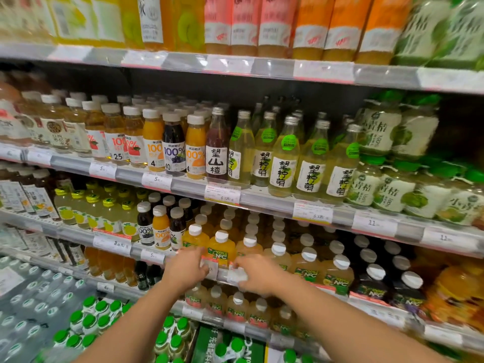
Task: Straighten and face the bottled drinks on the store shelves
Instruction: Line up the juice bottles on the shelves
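Both hands at the front rail of the third shelf. Left hand [186, 269] with fingers [201, 268] bent around the left edge of a small clear tag holder [210, 267] on the rail [340, 290]; right hand [258, 275] with fingertips [237, 265] pinching a white price tag [237, 275] just beside it. Grip on a bottle by either hand: none seen.

Directly behind the fingers, between both hands, an orange NFC juice bottle [221, 248] with white cap, upright, label facing front. To the left of the left fingers, three small 100% juice bottles [161, 231], close together. To the right of the right fingers, pale NFC bottles [337, 275], then dark NFC bottles [374, 285]. Under the hands, one shelf lower, more NFC bottles [237, 307] with white caps. Well above the fingers, glass lemon drink bottles [284, 158] in a row. Picture somewhat blurred, small print not readable.
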`<move>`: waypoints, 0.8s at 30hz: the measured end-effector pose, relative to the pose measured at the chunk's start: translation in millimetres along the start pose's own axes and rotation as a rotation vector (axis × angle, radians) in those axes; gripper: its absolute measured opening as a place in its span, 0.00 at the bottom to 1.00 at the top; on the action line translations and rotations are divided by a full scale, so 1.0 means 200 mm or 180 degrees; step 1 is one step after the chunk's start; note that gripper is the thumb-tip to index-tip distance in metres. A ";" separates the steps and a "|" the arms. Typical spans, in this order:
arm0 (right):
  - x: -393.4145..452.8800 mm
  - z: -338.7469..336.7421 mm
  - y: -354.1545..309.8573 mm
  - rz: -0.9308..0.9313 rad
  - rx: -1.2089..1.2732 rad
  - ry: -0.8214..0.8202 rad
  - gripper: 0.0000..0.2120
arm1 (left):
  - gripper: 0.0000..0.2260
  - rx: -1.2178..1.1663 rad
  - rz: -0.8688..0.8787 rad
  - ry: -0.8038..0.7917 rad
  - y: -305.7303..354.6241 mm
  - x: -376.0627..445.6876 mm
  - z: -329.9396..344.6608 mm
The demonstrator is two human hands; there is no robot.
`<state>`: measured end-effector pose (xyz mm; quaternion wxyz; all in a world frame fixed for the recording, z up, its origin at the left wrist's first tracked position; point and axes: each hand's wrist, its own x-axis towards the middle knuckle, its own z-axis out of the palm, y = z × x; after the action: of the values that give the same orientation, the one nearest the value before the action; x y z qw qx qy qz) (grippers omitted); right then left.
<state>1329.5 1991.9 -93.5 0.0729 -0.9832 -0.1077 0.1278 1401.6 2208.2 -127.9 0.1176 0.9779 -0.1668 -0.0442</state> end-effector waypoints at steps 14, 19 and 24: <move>-0.83 -0.19 0.02 -0.0478 0.0836 -0.0530 0.25 | 0.17 -0.0550 0.0335 -0.1025 0.49 -0.81 -0.42; -1.01 -0.17 0.02 -0.0624 0.1269 0.0026 0.20 | 0.14 -0.0486 0.0362 -0.0644 0.59 -1.08 -0.52; -1.14 -0.17 -0.03 -0.0835 0.1390 0.0282 0.15 | 0.15 -0.0327 0.0361 -0.0477 0.64 -1.31 -0.61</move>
<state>1122.1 1940.7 -5.8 0.3040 -0.9264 -0.2009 0.0943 1130.7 2204.7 34.8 0.1571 0.9536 -0.2277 -0.1189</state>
